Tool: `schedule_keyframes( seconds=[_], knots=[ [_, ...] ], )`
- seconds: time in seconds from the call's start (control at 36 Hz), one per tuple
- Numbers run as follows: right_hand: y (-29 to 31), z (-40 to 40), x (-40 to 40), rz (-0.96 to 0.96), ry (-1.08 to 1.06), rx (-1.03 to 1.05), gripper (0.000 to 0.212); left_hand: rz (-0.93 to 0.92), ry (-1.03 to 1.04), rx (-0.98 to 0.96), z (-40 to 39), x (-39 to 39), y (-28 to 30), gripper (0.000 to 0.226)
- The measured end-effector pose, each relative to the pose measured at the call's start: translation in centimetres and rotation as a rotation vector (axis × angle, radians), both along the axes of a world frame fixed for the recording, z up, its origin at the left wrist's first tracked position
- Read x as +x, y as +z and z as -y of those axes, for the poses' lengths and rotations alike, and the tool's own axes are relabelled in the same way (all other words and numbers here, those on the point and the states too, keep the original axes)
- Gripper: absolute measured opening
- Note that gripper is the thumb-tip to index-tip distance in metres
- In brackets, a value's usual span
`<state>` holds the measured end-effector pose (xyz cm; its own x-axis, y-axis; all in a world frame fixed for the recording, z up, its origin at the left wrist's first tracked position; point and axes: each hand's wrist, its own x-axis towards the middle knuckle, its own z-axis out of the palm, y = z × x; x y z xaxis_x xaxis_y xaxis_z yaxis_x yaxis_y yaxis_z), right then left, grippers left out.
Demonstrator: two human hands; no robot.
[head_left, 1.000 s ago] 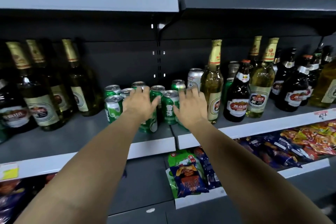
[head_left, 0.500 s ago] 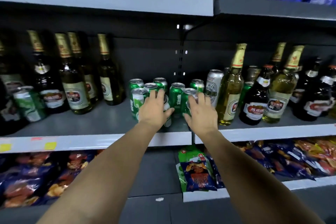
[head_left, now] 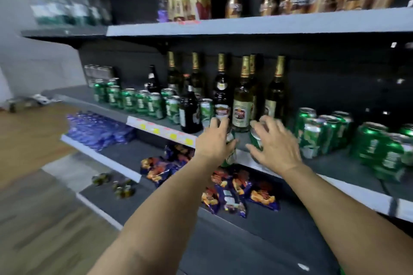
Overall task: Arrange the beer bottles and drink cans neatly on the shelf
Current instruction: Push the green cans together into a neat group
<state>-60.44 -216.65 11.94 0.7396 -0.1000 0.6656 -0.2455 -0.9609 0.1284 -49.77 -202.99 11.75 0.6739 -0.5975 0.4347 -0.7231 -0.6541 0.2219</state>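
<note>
Left hand (head_left: pixel 213 140) grips a green can (head_left: pixel 230 152) at the shelf (head_left: pixel 257 158) lip, bottles (head_left: pixel 242 100) at its twelve o'clock; right hand (head_left: pixel 276 144) curls round another can (head_left: pixel 257 138). Best set both upright, clear of the edge, labels forward, beside the can cluster (head_left: pixel 321 134) at three o'clock.

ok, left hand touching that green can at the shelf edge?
Touching. The head view shows the left hand wrapped round the green can, thumb across its side, the can's lower part showing below the palm at the shelf edge.
</note>
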Motion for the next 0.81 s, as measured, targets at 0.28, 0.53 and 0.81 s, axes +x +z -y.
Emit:
schedule_keyframes(
  seconds=[0.28,0.53,0.81],
  knots=[
    [-2.2,-16.8,17.1,-0.081,0.270,0.026,0.067,-0.013,0.255,0.022,-19.4,13.8,-2.1,0.057],
    [-1.3,-28.6,30.6,-0.133,0.326,0.269,0.094,-0.052,0.372,-0.110,-32.3,25.8,-2.6,0.053],
    [0.6,-31.8,43.6,-0.007,0.256,0.295,0.079,-0.037,0.376,-0.237,-36.4,38.5,-1.7,0.053]
  ],
)
